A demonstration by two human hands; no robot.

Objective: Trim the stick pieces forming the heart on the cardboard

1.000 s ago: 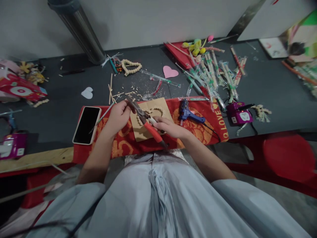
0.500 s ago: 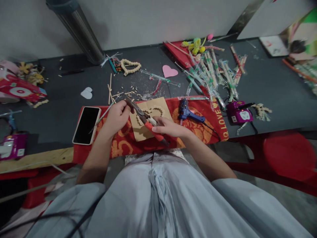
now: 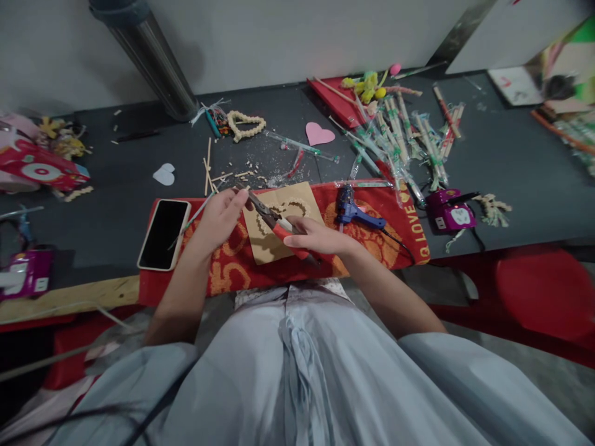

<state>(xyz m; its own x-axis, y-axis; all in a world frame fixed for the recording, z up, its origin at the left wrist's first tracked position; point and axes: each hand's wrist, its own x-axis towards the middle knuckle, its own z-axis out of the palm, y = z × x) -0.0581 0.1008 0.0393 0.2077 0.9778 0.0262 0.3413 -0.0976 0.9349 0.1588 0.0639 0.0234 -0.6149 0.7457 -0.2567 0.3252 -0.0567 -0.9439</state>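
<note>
The right hand [image 3: 318,237] has its fingers wrapped around the red-handled metal pliers [image 3: 279,227], angled over the tan square card with a beaded heart outline [image 3: 268,246]! The left hand's [image 3: 218,218] fingers pinch together at the pliers' tip; whatever they grip is too small to tell.

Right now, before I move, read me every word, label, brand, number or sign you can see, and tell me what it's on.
"Q LOVE", on the red towel; the Q is less certain.
Too small or blurred to read: labels on the right purple box and left purple box, print on the wrapped sticks.
</note>
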